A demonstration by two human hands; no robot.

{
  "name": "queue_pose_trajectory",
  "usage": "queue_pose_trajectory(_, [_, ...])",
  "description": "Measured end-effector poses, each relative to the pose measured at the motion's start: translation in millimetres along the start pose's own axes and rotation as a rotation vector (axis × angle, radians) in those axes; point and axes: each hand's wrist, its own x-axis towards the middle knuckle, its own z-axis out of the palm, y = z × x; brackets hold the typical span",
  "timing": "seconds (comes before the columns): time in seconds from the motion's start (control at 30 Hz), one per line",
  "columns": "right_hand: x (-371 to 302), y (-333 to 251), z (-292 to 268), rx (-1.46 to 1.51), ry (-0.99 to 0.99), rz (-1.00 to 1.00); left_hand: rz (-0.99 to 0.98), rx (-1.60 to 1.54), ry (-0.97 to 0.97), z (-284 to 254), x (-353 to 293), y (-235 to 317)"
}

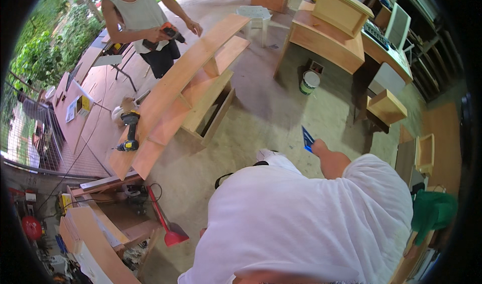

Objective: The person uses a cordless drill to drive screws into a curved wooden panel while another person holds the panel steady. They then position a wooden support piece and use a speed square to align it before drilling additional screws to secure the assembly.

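My right hand (320,146) is closed around a blue triangular speed square (307,139), held out in front of me above the concrete floor. Of my left hand (202,232) only a sliver of skin shows at the left side of my white shirt, so its fingers are hidden. The nearest thing to that side is a red long-handled dustpan (175,235) on the floor. Ahead to the left lies a long wooden shelf unit (175,113), with a yellow and black cordless drill (131,133) resting on its near end.
Across the shelf unit a person holds an orange cordless drill (171,31). A white stool (254,17) stands behind it. A wooden desk (329,38) and a paint bucket (310,82) are ahead right. Wooden boards (95,244) crowd the near left; a green cloth (436,211) hangs at right.
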Motion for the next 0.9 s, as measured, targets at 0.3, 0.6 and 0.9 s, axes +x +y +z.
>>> queue_pose_trajectory(0.3, [22.4,-10.6,-20.0,0.243,-0.062,-0.006,0.109,-0.014,0.218,-49.3,45.6,126.1])
queue_pose_trajectory(0.6, [169.8,-29.8,-70.6,0.328,-0.059,-0.132,0.415,-0.035,0.351,-128.7,99.4,356.2])
queue_pose_trajectory(0.9, [244.6,-39.5,-139.0,0.657,-0.051,-0.115,0.069,-0.265,0.208,-100.0,126.8,394.8])
